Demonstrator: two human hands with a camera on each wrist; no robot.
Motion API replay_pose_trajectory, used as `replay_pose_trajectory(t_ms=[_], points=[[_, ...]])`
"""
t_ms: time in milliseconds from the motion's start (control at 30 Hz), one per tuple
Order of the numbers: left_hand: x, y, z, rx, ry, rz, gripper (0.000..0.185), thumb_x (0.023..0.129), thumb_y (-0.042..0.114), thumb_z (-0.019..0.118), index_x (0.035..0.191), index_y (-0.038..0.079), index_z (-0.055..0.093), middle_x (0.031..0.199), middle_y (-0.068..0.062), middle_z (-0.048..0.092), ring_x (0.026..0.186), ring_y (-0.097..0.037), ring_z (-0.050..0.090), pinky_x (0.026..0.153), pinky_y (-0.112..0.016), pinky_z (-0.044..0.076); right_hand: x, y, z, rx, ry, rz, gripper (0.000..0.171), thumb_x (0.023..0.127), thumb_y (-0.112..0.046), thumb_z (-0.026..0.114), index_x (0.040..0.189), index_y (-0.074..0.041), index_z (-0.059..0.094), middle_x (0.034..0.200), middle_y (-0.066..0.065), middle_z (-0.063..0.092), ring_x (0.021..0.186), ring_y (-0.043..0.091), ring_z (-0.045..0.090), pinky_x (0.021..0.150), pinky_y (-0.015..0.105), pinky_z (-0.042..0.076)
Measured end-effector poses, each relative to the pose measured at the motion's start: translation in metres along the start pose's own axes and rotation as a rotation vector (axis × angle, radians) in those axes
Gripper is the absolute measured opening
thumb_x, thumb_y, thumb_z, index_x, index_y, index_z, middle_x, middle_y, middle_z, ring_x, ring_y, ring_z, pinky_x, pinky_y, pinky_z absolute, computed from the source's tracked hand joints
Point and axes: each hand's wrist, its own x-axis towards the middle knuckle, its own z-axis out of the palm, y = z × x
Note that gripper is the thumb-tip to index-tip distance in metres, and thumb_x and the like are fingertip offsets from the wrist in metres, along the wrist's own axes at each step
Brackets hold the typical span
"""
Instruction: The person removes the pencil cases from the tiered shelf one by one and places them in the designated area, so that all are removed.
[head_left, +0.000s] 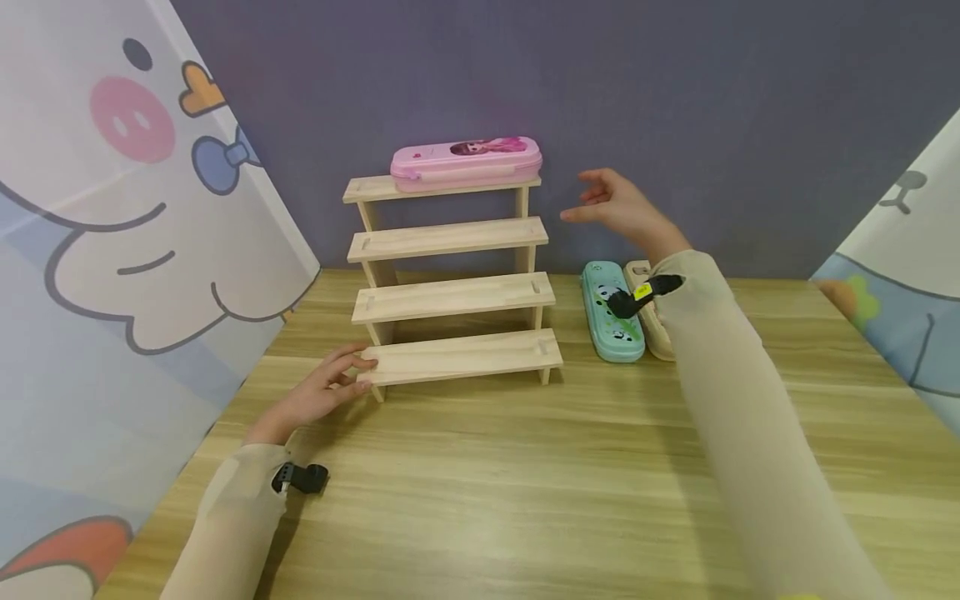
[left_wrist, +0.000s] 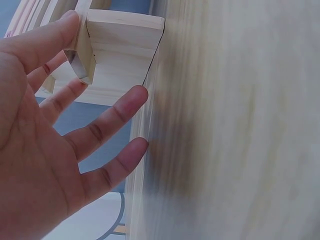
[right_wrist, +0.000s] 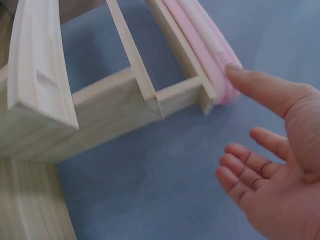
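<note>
Wooden rack (head_left: 450, 283): my left hand (head_left: 322, 390) steadies its bottom step with loose fingers, while my right hand (head_left: 618, 208) hangs open and empty beside the pink case (head_left: 465, 162) on top. Placing looks done; next I'd reach the green case (head_left: 611, 310).

Both hands open, arms extended.
Left hand (head_left: 318, 392) low at 9 o'clock, fingers straight; right hand (head_left: 622, 210) raised at 1 o'clock, fingers relaxed.
</note>
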Motion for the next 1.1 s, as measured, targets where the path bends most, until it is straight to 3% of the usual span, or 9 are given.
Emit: replay_pose_trajectory(t_ms=[233,500,733,967,1100], points=[[0.001,-0.001,0.001,0.001,0.002,0.008,0.030,0.099,0.004,0.061,0.128,-0.004,0.059,0.152,-0.030,0.026,0.097,-0.031,0.057,0.085,-0.044,0.047,0.026,-0.015,0.023,0.101,0.094,-0.067,0.080,0.086,-0.025,0.079,0.152,-0.009,0.037,0.139,0.017,0.045,0.122,0.024,0.043,0.101,0.038,0.039],[0.001,0.000,0.000,0.020,0.015,0.023,0.028,0.098,0.004,0.061,0.126,-0.003,0.060,0.151,-0.030,0.028,0.099,-0.033,0.058,0.086,-0.043,0.048,0.045,-0.032,0.040,0.060,0.184,-0.057,0.081,0.085,-0.025,0.080,0.151,-0.010,0.036,0.142,0.013,0.043,0.127,0.023,0.041,0.103,0.033,0.038],[0.001,0.003,-0.001,0.025,0.025,0.020,0.029,0.098,0.003,0.061,0.126,-0.005,0.060,0.151,-0.031,0.027,0.096,-0.032,0.057,0.084,-0.037,0.048,0.055,-0.044,0.042,0.030,0.168,-0.081,0.085,0.086,-0.027,0.079,0.153,-0.009,0.030,0.144,0.012,0.042,0.128,0.021,0.040,0.104,0.029,0.036],[0.001,0.005,-0.001,0.016,0.013,0.000,0.031,0.098,0.004,0.062,0.128,-0.004,0.059,0.152,-0.030,0.026,0.096,-0.031,0.056,0.082,-0.038,0.048,0.061,-0.042,0.043,0.051,0.089,-0.094,0.094,0.088,-0.022,0.077,0.159,-0.008,0.017,0.159,0.009,0.030,0.143,0.017,0.029,0.114,0.024,0.023],[0.000,0.005,0.001,0.005,0.009,-0.002,0.030,0.098,0.004,0.062,0.128,-0.003,0.059,0.153,-0.029,0.026,0.096,-0.029,0.056,0.082,-0.038,0.047,0.060,-0.040,0.046,0.090,0.089,-0.128,0.087,0.088,-0.016,0.076,0.156,-0.004,0.023,0.155,0.011,0.034,0.141,0.018,0.032,0.113,0.024,0.026]])
